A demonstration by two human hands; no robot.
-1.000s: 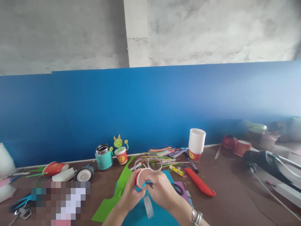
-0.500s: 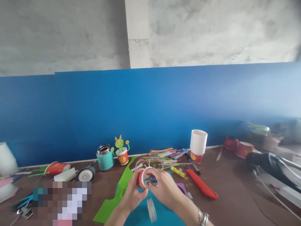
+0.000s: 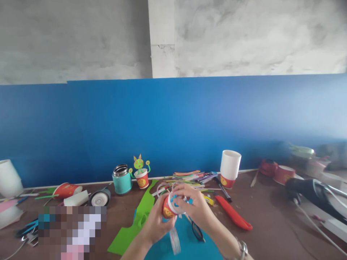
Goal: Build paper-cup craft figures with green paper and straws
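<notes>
Low in the middle of the view, my left hand is wrapped round a small red and white paper cup, tilted with its mouth toward the right. My right hand has its fingers at the cup's rim, pinching a bright blue piece that lies partly inside the mouth; its full shape is hidden by the fingers. Just below the cup, a roll of clear tape stands on a blue sheet. A dark loop, perhaps a scissors handle, lies beside my right wrist.
Green cut paper lies left of my hands. Behind are a teal jar, a cup with a green cat figure, loose colored sticks and stacked white cups. A red pouch lies right. A blue panel borders the table.
The cup has tilted and moved slightly right in my left hand. My right hand has shifted a little right and up, its fingers now over the rim. The dark loop has come into view.
</notes>
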